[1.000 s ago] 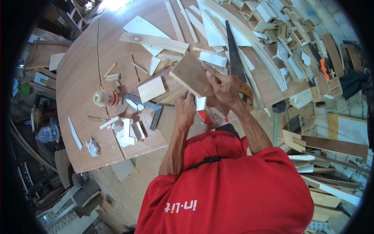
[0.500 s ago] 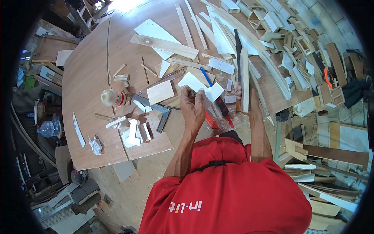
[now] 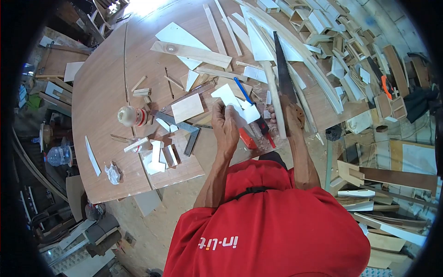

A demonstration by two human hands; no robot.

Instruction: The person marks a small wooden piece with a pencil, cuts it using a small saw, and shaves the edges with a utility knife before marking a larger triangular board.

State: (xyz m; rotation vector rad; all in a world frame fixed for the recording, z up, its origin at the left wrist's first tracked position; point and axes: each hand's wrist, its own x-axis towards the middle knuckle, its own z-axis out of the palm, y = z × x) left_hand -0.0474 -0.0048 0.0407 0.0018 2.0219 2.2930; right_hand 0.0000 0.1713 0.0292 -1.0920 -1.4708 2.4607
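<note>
My left hand pinches a white notched board piece between thumb and fingers, above the near edge of the table. My right hand is closed round a pale wood strip and a handsaw. The saw's dark toothed blade points away from me, and its brown handle sits at my palm. My fingertips show on the strip's left side. Below the white piece lie a blue pen-like tool and a red-and-black tool. A small plywood rectangle lies left of my left hand.
The wooden table carries a metal square, a white-and-red bottle, white offcuts and a board. Long strips lie on the right. Wooden boxes crowd the back right.
My right hand has turned, and the wood strip has shifted left and nearer, leaving more of the saw blade and its handle visible. The white piece has tilted slightly in my left hand.
</note>
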